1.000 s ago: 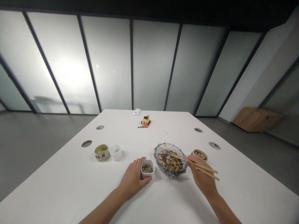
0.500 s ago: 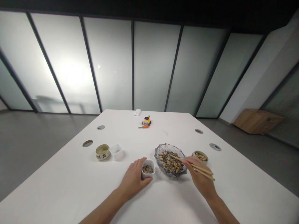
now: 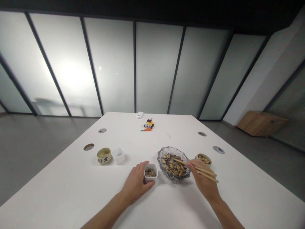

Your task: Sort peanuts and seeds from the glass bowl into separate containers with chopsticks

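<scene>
My left hand [image 3: 137, 181] is wrapped around the left side of a small white square cup [image 3: 151, 179] standing on the table. Striped sunflower seeds [image 3: 150, 172] lie in the cup. A pair of wooden chopsticks [image 3: 204, 172] is gripped in my right hand [image 3: 205, 179], over the right rim of a faceted glass bowl [image 3: 161, 149]. Their tips reach into the mix of sunflower seeds and pistachio-like nuts [image 3: 175, 167] there; whether they pinch a piece I cannot tell. Behind my right hand, a small ceramic bowl [image 3: 204, 158] of similar nuts is partly hidden.
On the left of the white table [image 3: 71, 190], a green-lined ceramic bowl [image 3: 104, 156] with dark characters stands beside a white plastic cup [image 3: 118, 155]. Farther back are a toy car [image 3: 149, 123], an orange carrot-shaped item [image 3: 147, 129] and a white box-like object [image 3: 139, 115]. Round holes pierce the tabletop.
Almost nothing differs. The whole view has shifted very slightly, while both hands keep their holds and the chopstick tips stay in the glass bowl.
</scene>
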`<state>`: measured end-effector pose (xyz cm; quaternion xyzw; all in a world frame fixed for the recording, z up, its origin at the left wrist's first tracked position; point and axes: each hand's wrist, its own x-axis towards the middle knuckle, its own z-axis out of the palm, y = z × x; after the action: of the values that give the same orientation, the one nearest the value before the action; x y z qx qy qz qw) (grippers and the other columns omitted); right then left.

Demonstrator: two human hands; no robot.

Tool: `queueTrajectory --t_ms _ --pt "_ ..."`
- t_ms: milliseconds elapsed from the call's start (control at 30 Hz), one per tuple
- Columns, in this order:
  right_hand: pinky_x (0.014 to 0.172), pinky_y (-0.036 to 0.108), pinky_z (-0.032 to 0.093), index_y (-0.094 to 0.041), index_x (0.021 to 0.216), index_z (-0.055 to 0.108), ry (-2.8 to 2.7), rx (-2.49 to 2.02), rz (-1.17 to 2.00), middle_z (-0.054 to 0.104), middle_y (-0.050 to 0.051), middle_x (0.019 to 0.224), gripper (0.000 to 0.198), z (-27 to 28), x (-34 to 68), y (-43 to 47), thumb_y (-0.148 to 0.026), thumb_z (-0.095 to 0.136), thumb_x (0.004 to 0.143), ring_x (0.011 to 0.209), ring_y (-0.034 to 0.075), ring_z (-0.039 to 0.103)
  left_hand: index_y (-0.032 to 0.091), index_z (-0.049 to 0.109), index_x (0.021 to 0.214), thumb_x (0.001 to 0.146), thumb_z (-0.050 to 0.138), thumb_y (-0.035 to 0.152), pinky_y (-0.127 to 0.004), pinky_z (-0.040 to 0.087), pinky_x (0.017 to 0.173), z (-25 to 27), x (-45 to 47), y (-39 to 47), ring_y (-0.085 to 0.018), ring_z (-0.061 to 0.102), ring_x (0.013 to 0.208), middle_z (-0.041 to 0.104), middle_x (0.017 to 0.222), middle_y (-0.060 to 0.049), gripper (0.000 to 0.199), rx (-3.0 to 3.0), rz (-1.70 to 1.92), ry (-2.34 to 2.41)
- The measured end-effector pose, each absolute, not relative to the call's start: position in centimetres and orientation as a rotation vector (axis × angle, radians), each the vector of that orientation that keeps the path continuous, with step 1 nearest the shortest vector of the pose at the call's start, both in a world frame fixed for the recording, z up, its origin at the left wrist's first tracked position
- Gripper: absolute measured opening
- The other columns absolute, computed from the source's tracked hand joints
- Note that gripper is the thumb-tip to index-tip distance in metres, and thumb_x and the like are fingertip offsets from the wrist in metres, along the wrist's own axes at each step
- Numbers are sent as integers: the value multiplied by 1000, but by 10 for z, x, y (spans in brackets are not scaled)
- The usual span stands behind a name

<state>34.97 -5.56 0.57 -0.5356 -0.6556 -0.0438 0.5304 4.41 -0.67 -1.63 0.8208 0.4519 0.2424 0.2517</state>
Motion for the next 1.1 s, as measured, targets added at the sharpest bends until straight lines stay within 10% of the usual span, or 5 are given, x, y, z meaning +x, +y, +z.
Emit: queueTrajectory --t_ms 867,1100 --pt "81 42 63 -24 88 76 -1451 -1296 -111 77 8 88 31 -1 352 -59 -49 62 100 85 25 74 24 52 143 81 74 30 -47 44 111 -18 44 -6 -34 61 127 65 140 -12 66 2238 684 1238" --pt "62 36 65 -21 82 73 -1213 -1085 466 75 9 88 41 -4 334 -59 -56 61 99 70 21 73 21 52 143 80 74 28 -46 43 112 -17 45 -6 -33 60 127 64 141 -13 67 2228 672 1232"
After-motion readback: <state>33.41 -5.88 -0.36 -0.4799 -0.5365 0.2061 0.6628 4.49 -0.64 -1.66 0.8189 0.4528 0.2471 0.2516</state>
